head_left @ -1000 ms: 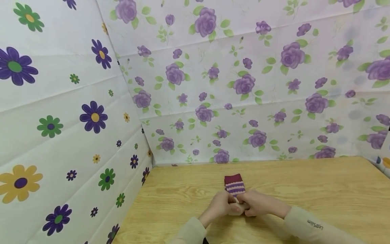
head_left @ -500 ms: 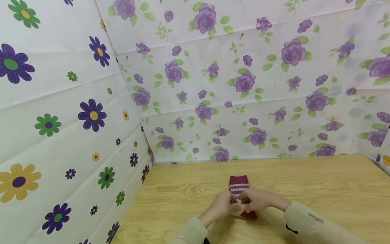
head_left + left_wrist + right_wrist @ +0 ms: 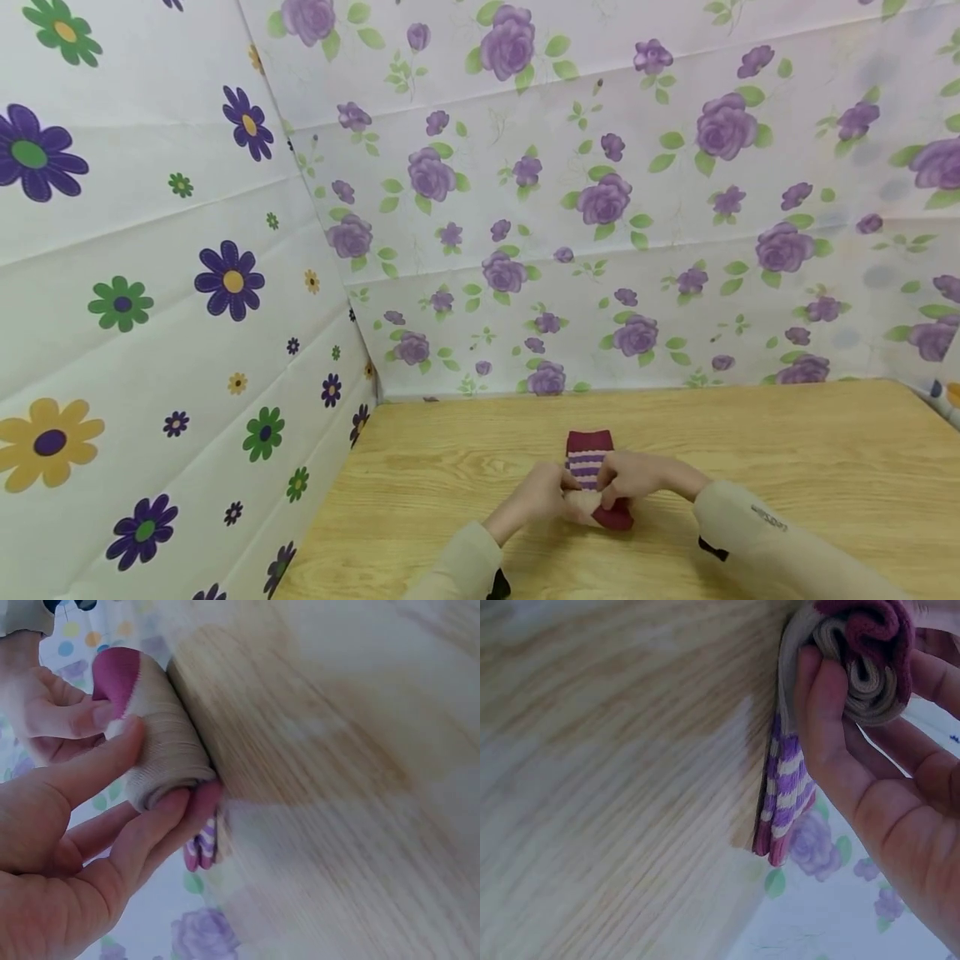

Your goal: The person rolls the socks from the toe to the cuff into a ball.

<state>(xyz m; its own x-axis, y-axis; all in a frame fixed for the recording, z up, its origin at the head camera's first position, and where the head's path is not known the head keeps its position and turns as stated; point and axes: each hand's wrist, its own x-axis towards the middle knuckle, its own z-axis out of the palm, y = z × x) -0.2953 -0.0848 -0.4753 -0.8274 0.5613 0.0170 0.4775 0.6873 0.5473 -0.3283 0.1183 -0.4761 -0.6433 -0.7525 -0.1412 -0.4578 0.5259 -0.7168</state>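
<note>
A pair of socks lies lengthwise on the table, its maroon cuff end pointing away from me. Purple and pale stripes run below the cuff. The near part is rolled up into a thick beige roll with a maroon patch at its right end. My left hand grips the roll's left end between thumb and fingers. At the opposite end, my right hand pinches the roll, its fingers along the coiled layers. The striped legs stretch out flat beyond the roll, two layers one over the other.
The wooden table spreads around the socks. Behind it hangs a sheet with purple roses, and a daisy-patterned sheet closes the left side. Both arms wear beige sleeves.
The socks have shifted slightly right and lie straighter. The maroon patch has come into view at the right end of the roll. The right hand has moved slightly up and away from me.
</note>
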